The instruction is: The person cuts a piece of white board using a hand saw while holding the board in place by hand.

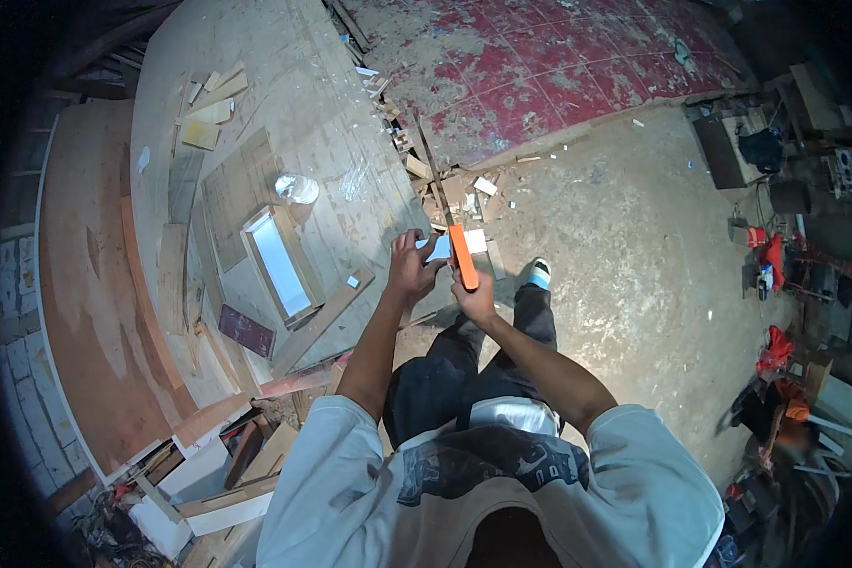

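Note:
My right hand is closed round the orange handle of a handsaw. The saw's long, narrow dark blade points away from me, past the right edge of the worktable. Just left of the handle, my left hand grips a small white-faced board at the table's edge, thumb and fingers around it. The blade side of the saw is right beside this board; whether the teeth touch it I cannot tell. On the table to the left lies a shallow wooden box with a white inside.
The wooden worktable carries a clear plastic cup-like container, a long strip of wood, a dark red board piece and yellowish offcuts. Wood scraps litter the concrete floor beyond my hands. Tools and clutter line the right side.

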`<state>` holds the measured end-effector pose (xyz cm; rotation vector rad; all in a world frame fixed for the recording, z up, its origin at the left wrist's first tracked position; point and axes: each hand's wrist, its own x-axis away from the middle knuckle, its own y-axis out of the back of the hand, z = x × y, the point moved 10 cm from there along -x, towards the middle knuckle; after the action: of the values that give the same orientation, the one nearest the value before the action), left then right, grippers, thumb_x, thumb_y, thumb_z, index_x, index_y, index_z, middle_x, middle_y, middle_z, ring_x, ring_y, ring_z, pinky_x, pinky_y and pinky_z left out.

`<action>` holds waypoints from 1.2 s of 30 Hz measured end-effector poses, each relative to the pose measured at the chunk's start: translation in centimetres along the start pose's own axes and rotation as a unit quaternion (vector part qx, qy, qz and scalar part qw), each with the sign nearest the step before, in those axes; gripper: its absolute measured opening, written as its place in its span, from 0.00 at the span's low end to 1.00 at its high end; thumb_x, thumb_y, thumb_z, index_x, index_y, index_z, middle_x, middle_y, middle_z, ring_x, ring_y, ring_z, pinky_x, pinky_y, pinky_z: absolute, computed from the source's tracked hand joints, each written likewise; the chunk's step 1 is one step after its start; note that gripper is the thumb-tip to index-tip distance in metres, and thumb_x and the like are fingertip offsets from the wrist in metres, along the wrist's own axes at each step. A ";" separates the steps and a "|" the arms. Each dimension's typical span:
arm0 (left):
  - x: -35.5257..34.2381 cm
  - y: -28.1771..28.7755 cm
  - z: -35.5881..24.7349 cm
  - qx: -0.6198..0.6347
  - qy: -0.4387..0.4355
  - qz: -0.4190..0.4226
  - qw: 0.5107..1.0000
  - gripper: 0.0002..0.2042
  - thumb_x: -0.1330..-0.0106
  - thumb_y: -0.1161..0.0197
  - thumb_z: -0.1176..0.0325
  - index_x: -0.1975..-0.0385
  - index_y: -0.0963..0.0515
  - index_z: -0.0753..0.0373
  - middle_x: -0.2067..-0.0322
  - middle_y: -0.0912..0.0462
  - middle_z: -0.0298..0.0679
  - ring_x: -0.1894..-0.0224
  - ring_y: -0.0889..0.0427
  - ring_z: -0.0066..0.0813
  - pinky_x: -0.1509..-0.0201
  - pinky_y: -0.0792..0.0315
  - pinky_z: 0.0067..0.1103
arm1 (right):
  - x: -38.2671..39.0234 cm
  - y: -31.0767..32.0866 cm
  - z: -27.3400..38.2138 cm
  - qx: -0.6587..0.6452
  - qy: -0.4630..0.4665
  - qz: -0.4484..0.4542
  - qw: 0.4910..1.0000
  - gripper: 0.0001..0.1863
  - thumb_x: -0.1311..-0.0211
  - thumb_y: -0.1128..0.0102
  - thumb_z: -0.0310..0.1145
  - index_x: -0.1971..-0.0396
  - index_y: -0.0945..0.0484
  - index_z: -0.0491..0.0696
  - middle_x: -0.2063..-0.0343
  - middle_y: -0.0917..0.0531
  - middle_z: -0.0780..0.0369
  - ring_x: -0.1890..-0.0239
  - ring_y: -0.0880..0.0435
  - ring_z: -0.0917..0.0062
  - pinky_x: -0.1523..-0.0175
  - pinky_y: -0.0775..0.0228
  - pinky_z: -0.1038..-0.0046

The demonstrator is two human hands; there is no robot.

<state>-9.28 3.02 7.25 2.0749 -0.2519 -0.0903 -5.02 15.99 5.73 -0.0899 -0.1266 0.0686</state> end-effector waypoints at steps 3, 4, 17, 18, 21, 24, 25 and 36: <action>0.1 1.2 -0.8 0.013 -0.002 -0.017 1.000 0.24 0.49 0.35 0.60 0.51 0.24 0.61 0.56 0.30 0.47 0.49 0.34 0.44 0.44 0.42 0.35 | 0.3 0.1 -0.6 -0.024 -0.064 -0.018 0.998 0.05 0.53 0.46 0.19 0.82 0.32 0.43 0.84 0.31 0.70 0.81 0.33 0.87 0.76 0.41 0.80; 0.0 1.6 -1.1 0.019 -0.010 -0.024 0.999 0.23 0.48 0.36 0.60 0.51 0.24 0.62 0.57 0.30 0.48 0.50 0.34 0.44 0.44 0.42 0.35 | 0.3 0.0 -0.7 -0.024 -0.063 -0.016 0.998 0.05 0.53 0.46 0.19 0.82 0.32 0.43 0.84 0.31 0.70 0.81 0.33 0.87 0.76 0.41 0.80; 0.2 -0.4 2.3 -0.034 -0.037 -0.072 0.996 0.25 0.51 0.32 0.56 0.51 0.24 0.57 0.56 0.30 0.45 0.50 0.34 0.43 0.45 0.43 0.36 | 4.3 1.0 6.0 0.018 -0.121 0.017 0.992 0.03 0.50 0.44 0.21 0.79 0.28 0.43 0.85 0.29 0.69 0.84 0.31 0.86 0.80 0.43 0.80; 0.2 -1.0 3.1 -0.008 -0.036 -0.062 0.997 0.25 0.52 0.32 0.55 0.53 0.24 0.57 0.56 0.30 0.45 0.49 0.34 0.43 0.45 0.43 0.37 | 5.1 1.8 7.4 0.010 -0.119 0.022 0.993 0.04 0.52 0.43 0.21 0.80 0.29 0.42 0.84 0.29 0.68 0.81 0.31 0.85 0.76 0.40 0.79; 0.1 -0.3 2.2 -0.006 -0.067 -0.104 0.992 0.25 0.54 0.30 0.56 0.54 0.23 0.57 0.57 0.28 0.43 0.49 0.33 0.41 0.46 0.43 0.37 | 6.9 5.0 12.2 0.086 -0.070 0.034 0.993 0.05 0.56 0.41 0.21 0.82 0.29 0.42 0.85 0.28 0.68 0.80 0.30 0.84 0.74 0.38 0.77; 0.4 -0.3 2.8 0.001 -0.056 -0.072 0.996 0.24 0.56 0.29 0.62 0.55 0.23 0.59 0.59 0.26 0.41 0.51 0.30 0.39 0.48 0.40 0.36 | 7.8 7.6 13.7 0.101 -0.065 0.012 0.993 0.05 0.58 0.41 0.22 0.82 0.29 0.44 0.85 0.29 0.69 0.80 0.31 0.84 0.74 0.38 0.78; 0.1 0.2 2.0 0.002 -0.061 -0.076 0.995 0.24 0.56 0.29 0.62 0.55 0.23 0.59 0.59 0.26 0.41 0.51 0.30 0.39 0.48 0.40 0.36 | 7.8 8.3 14.4 0.109 -0.081 0.009 0.991 0.05 0.58 0.41 0.22 0.82 0.29 0.44 0.84 0.29 0.69 0.80 0.31 0.84 0.73 0.39 0.78; 0.7 -0.5 2.2 -0.107 -0.025 0.005 0.994 0.15 0.55 0.37 0.75 0.64 0.23 0.65 0.62 0.25 0.43 0.56 0.27 0.45 0.53 0.36 0.36 | 7.4 7.1 12.2 0.118 -0.026 0.026 0.992 0.03 0.57 0.42 0.22 0.78 0.25 0.42 0.83 0.25 0.67 0.79 0.27 0.84 0.72 0.35 0.79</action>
<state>-8.87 1.19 5.75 1.8595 -0.2714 -0.1553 0.24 24.66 18.05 0.1457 -0.1680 0.1384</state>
